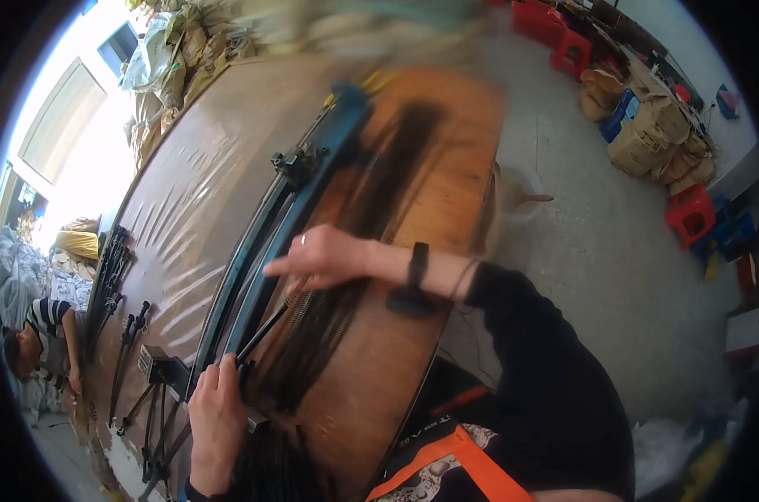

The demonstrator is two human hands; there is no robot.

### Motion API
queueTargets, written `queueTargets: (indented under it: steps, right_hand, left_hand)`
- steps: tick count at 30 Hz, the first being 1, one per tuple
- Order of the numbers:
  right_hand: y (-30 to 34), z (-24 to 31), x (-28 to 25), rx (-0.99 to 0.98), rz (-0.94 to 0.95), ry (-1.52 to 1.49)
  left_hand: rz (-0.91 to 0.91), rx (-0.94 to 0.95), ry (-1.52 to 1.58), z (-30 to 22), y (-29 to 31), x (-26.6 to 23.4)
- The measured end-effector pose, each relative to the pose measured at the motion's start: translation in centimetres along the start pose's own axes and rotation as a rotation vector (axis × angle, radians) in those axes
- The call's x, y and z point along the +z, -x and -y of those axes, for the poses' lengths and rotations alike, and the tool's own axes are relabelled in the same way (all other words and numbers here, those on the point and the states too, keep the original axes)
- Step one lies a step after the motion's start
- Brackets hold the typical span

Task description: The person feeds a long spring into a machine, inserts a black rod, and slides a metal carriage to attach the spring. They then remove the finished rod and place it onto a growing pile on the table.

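Observation:
A long blue metal rail fixture [266,280] runs lengthwise over the table, with a dark clamp block [294,166] on its upper half. At its near end my left hand [214,410] is closed around the lower end of a slim black rod [264,331]. My right hand [319,258] is over the middle of the rail, slightly blurred, its index finger reaching forward and the others curled. Whatever lies in those curled fingers is hidden; the rod's upper end comes close below them. Beside the rail lies a bundle of long dark rods and springs [321,330].
The wooden table [450,167] holds more black rods [110,280] at its left edge and a black metal stand [166,372] near the rail's end. Another person [49,339] is at the far left. Paper sacks [659,125] and red stools [690,216] stand along the right wall.

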State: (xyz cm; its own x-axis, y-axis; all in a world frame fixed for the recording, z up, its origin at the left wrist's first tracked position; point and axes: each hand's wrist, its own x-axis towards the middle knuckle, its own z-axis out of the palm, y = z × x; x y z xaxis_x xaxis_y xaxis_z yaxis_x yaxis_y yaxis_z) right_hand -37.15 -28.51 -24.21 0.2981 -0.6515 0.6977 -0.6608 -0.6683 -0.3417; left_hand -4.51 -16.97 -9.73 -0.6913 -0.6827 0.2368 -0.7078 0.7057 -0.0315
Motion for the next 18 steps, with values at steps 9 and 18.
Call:
queueTargets:
  steps: [9,18]
  right_hand:
    - [-1.5,8.0,-0.6,-0.077,0.014,-0.488]
    - [-1.0,7.7,-0.7,-0.182,-0.021,0.068]
  left_hand:
    - [0.128,-0.214,-0.097,0.2,2.5,-2.6]
    - [-0.025,-0.23,-0.176,0.0,7.4,-4.3]
